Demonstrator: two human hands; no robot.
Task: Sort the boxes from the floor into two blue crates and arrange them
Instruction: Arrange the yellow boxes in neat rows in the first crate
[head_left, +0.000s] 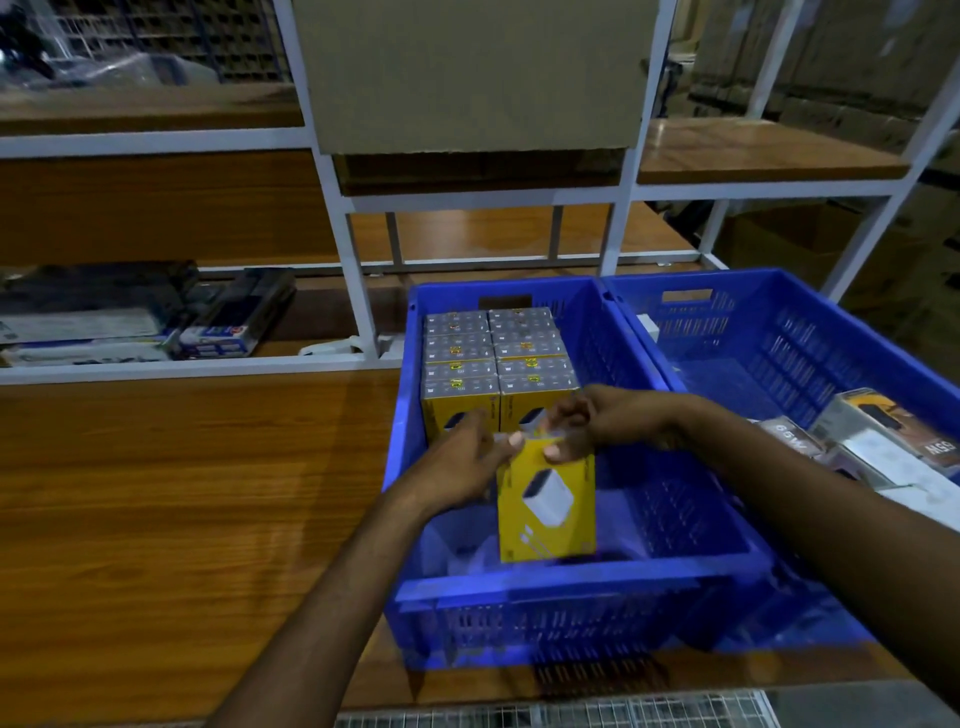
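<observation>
Holding a yellow box (545, 504) upright over the left crate (571, 587), left hand (462, 457) and right hand (597, 421) both pinch its top edge. Best lowered flush against the packed rows (498, 348) at that crate's far end, same facing. Loose boxes (789, 436) in the right crate (779, 332) alongside read "65W"; yellow box print too blurred.

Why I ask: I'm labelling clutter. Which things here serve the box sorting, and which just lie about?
Job: yellow box in left hand and right hand; stacked boxes; left crate; right crate; loose boxes.
Lying about: shelf packages; cardboard carton.
</observation>
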